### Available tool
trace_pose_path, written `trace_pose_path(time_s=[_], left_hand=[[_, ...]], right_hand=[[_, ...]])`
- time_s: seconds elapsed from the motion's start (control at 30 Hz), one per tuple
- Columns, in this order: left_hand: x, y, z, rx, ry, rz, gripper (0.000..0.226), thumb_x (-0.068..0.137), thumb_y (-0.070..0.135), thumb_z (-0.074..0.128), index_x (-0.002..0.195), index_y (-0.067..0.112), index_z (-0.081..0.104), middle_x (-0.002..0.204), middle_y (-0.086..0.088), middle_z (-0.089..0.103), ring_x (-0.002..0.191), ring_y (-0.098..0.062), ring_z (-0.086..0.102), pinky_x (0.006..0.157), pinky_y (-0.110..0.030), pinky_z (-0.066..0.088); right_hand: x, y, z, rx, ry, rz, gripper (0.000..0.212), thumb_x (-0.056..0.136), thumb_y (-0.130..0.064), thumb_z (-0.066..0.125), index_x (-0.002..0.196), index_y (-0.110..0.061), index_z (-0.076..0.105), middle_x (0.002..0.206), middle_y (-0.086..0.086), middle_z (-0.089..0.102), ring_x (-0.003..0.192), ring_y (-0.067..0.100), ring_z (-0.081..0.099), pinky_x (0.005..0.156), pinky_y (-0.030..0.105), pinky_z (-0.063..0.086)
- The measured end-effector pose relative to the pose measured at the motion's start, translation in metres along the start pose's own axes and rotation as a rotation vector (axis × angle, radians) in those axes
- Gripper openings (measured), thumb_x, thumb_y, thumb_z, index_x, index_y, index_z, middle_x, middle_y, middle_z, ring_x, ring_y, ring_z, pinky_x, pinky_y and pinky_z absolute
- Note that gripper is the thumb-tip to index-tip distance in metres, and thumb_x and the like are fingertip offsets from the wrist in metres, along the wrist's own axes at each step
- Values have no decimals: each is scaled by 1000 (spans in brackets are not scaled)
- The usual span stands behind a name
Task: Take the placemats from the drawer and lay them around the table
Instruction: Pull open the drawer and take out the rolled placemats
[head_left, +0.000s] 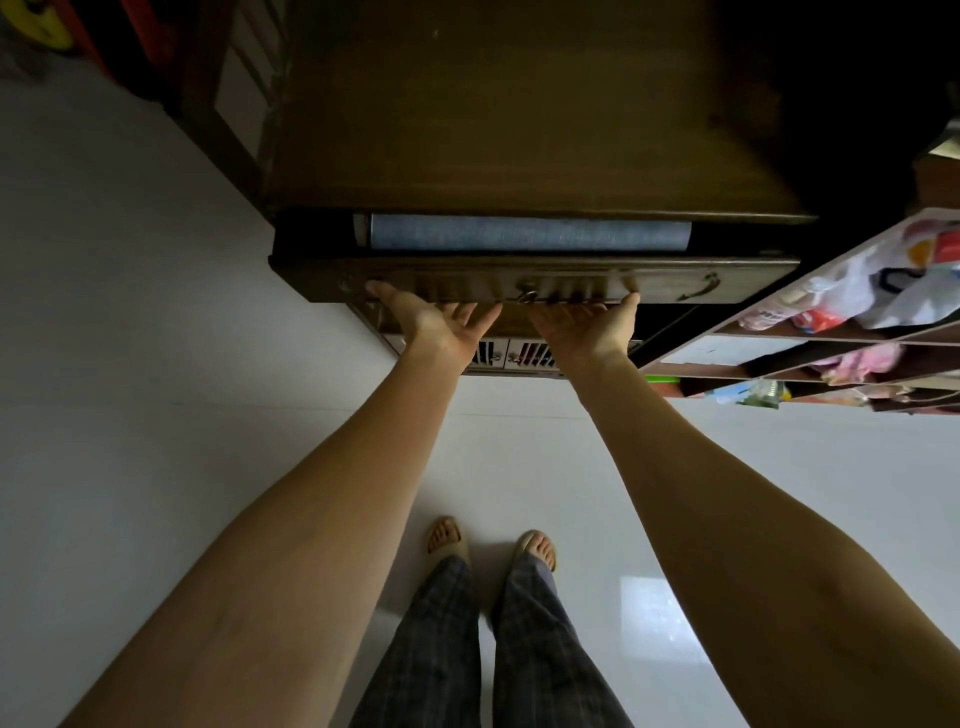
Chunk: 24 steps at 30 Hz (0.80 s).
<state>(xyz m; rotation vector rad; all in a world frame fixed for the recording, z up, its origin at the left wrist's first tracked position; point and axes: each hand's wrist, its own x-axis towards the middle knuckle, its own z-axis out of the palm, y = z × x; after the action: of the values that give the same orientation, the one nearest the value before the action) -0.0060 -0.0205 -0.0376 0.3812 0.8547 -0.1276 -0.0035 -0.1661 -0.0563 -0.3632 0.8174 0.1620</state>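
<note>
A dark wooden cabinet has its top drawer (691, 283) pulled partly out. Inside the gap lies a grey-blue placemat (530, 235), only its near strip visible under the cabinet top. My left hand (434, 319) and my right hand (587, 322) are palms up, side by side, with the fingers curled under the drawer front's lower edge near its small metal knob (527, 296). The fingertips are hidden behind the drawer front. Neither hand touches the placemat.
The cabinet top (493, 104) is dark bare wood. A white open shelf unit (748, 348) with bags and clothes stands close on the right. Pale tiled floor (130, 364) spreads to the left and behind; my feet (491, 540) stand below. Lower cabinet doors (511, 356) sit under the drawer.
</note>
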Motion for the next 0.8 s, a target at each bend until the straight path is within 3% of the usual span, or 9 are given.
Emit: trace_pose_path(time_s=[0.23, 0.4, 0.53, 0.67, 0.73, 0.8], left_hand=[[-31, -13, -28, 38, 28, 11, 91, 82, 83, 24, 152, 25, 23, 155, -14, 30, 142, -37, 31, 108, -61, 32], [-51, -18, -49, 81, 10, 55, 88, 83, 78, 37, 152, 26, 24, 153, -16, 32, 138, -39, 37, 102, -58, 41], [-68, -15, -44, 368, 11, 42, 66, 90, 46, 61, 146, 22, 34, 145, -18, 38, 127, -39, 46, 88, -47, 53], [-75, -3, -17, 430, 47, -26, 31, 92, 15, 62, 119, 11, 49, 128, -21, 47, 105, -35, 57, 92, -46, 54], [-76, 2, -5, 463, 81, -50, 14, 91, 6, 57, 100, 10, 48, 124, -22, 46, 108, -37, 54, 90, -46, 55], [-76, 5, 0, 509, 92, -70, 15, 90, 1, 55, 96, 10, 46, 123, -23, 45, 116, -41, 50, 90, -47, 55]], right_hand=[[-37, 16, -33, -12, 66, -37, 68, 96, -58, 31, 144, -10, 34, 140, 18, 46, 128, 39, 46, 108, 55, 36], [-73, 25, -52, -114, 147, -76, 66, 98, -53, 31, 143, -4, 31, 144, 21, 41, 131, 37, 44, 110, 48, 36], [-99, 19, -40, -339, 67, -121, 56, 95, -46, 49, 138, -12, 39, 144, 15, 42, 130, 35, 43, 109, 52, 37], [-93, 1, -5, -478, 155, 14, 18, 92, -22, 60, 103, -11, 51, 121, 19, 54, 116, 36, 54, 98, 47, 50], [-89, -3, 5, -501, 172, 71, 12, 91, -16, 59, 92, -12, 48, 109, 18, 54, 112, 36, 54, 93, 44, 53], [-87, -1, 8, -551, 192, 77, 10, 92, -15, 55, 90, -13, 46, 102, 17, 53, 107, 34, 55, 89, 41, 55]])
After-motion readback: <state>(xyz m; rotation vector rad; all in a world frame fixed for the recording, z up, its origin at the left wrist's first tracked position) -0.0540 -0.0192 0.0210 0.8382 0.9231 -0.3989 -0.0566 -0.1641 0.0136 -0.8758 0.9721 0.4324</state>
